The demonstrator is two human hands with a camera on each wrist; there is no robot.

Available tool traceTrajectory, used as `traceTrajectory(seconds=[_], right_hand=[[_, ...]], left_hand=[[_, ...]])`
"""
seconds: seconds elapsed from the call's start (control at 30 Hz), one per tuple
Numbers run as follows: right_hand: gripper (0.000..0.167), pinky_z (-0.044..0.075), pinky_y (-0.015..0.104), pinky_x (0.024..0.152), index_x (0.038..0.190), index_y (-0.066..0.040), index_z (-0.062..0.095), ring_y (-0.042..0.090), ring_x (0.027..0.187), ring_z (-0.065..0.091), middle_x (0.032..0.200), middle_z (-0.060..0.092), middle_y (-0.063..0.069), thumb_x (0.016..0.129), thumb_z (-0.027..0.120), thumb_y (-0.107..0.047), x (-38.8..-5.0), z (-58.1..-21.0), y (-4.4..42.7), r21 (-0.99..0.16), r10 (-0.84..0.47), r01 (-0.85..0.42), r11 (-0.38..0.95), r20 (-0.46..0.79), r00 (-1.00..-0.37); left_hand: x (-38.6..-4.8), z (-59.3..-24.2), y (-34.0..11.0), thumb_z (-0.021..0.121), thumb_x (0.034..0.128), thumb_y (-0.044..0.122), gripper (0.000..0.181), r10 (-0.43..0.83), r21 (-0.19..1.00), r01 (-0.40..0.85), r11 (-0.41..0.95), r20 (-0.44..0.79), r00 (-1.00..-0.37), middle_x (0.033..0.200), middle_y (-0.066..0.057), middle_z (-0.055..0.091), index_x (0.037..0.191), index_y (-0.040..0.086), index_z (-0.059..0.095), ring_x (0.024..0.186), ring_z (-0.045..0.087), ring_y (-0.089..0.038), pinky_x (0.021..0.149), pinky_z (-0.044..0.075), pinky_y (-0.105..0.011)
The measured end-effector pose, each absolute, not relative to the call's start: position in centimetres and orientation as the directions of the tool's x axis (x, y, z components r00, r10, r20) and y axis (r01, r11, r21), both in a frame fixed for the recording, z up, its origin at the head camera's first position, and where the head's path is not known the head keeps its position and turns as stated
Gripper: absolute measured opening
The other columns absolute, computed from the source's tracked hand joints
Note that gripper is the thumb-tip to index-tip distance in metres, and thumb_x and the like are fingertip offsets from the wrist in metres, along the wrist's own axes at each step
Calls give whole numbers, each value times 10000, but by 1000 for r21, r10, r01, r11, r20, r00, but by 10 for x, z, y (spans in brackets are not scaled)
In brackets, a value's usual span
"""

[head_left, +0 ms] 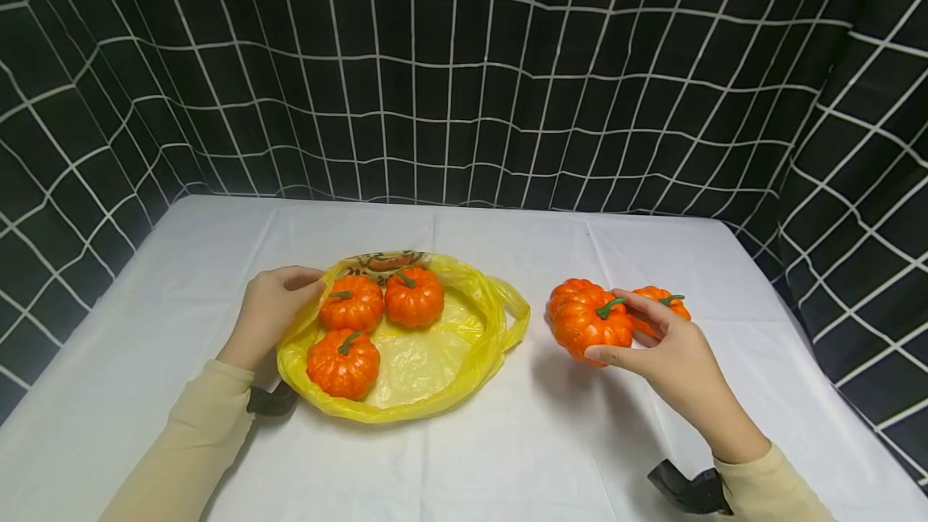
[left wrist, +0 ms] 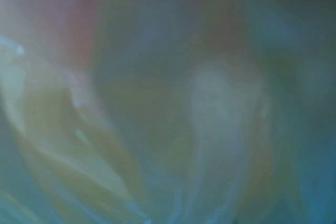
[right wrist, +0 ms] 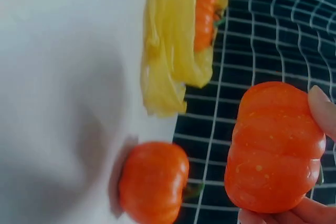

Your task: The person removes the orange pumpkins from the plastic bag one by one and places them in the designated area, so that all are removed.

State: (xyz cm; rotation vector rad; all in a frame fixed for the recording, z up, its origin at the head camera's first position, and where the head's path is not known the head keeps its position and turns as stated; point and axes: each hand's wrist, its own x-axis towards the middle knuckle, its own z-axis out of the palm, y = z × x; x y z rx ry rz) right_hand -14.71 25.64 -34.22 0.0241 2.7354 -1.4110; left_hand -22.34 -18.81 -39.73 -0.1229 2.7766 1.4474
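My right hand (head_left: 677, 357) pinches an orange pumpkin (head_left: 593, 324) with a green stem between thumb and fingers; the right wrist view shows this pumpkin (right wrist: 275, 148) lifted off the cloth. Behind it in the head view is a second pumpkin (head_left: 569, 293), partly covered, and a third (head_left: 661, 301) lies beyond my fingers. On the left, an open yellow plastic bag (head_left: 428, 409) holds three pumpkins (head_left: 352, 304), (head_left: 414, 297), (head_left: 344, 364). My left hand (head_left: 275, 308) grips the bag's left rim. The left wrist view is blurred, with yellowish plastic (left wrist: 79, 156) close up.
A white cloth (head_left: 493, 457) covers the table. Black fabric with a white grid (head_left: 464, 87) stands behind and along both sides. The bag's handle loop (head_left: 516, 312) points right, toward the pumpkins. Dark straps (head_left: 689, 490) show at both wrists.
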Motion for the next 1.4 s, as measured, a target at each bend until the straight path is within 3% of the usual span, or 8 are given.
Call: traceTrajectory(seconds=[0.33, 0.47, 0.53, 0.6, 0.7, 0.83, 0.93, 1.4], right_hand=[[857, 468, 11, 767, 1505, -120, 430, 330, 1261, 581, 1511, 471, 195, 800, 817, -417, -149, -340, 292, -734, 88, 80, 675, -27, -996], [860, 468, 11, 736, 1504, -64, 414, 72, 1091, 649, 1503, 460, 246, 818, 804, -405, -151, -341, 309, -730, 127, 94, 676, -10, -992], [870, 481, 25, 726, 1512, -50, 394, 99, 1111, 650, 1513, 443, 254, 828, 793, -411, -154, -340, 318, -724, 149, 112, 680, -13, -989], [884, 533, 78, 755, 1519, -40, 376, 209, 1203, 625, 1525, 424, 258, 834, 784, -422, -157, -339, 326, -717, 176, 133, 684, -15, -984], [918, 582, 217, 856, 1536, -55, 347, 456, 1380, 414, 1550, 394, 246, 834, 766, -474, -161, -335, 338, -697, 231, 179, 694, -20, -973], [943, 455, 519, 1073, 1545, -47, 316, 461, 1465, 269, 1565, 354, 262, 838, 751, -495, -165, -333, 355, -706, 294, 219, 673, -17, -956], [954, 316, 688, 1102, 1548, -29, 293, 457, 1496, 193, 1581, 310, 268, 846, 746, -488, -168, -336, 367, -729, 327, 236, 642, -18, -945], [985, 303, 646, 1143, 1574, -47, 197, 464, 1450, 251, 1597, 252, 275, 871, 698, -521, -183, -362, 412, -720, 429, 345, 602, -73, -900]], left_hand=[[-224, -397, -190, 568, 980, 220, 370, -72, 820, -78, 567, -46, -996, 1309, -230, 642, 1262, -7, 651, 1284, 547, -381, 1088, 466, -495], [-225, -398, -190, 570, 979, 220, 369, -75, 822, -79, 564, -44, -996, 1306, -228, 644, 1260, -5, 652, 1280, 551, -378, 1081, 473, -490], [-225, -399, -190, 570, 978, 217, 368, -76, 824, -80, 562, -44, -996, 1306, -228, 645, 1258, -7, 653, 1276, 553, -377, 1080, 474, -488], [-226, -399, -190, 569, 977, 211, 369, -74, 825, -78, 560, -43, -996, 1305, -232, 644, 1258, -13, 652, 1272, 555, -379, 1079, 475, -488], [-226, -399, -190, 567, 977, 210, 370, -72, 823, -75, 564, -42, -997, 1306, -234, 642, 1257, -17, 650, 1267, 557, -381, 1077, 476, -489], [-225, -398, -190, 567, 978, 212, 371, -71, 821, -75, 566, -42, -997, 1308, -234, 641, 1258, -17, 650, 1272, 554, -383, 1079, 475, -491], [-224, -397, -190, 568, 980, 212, 370, -71, 820, -79, 567, -47, -996, 1314, -233, 638, 1260, -16, 648, 1281, 548, -384, 1082, 472, -491], [-224, -396, -187, 563, 985, 209, 368, -70, 817, -85, 570, -54, -996, 1328, -233, 628, 1267, -13, 642, 1286, 544, -385, 1085, 471, -493]])
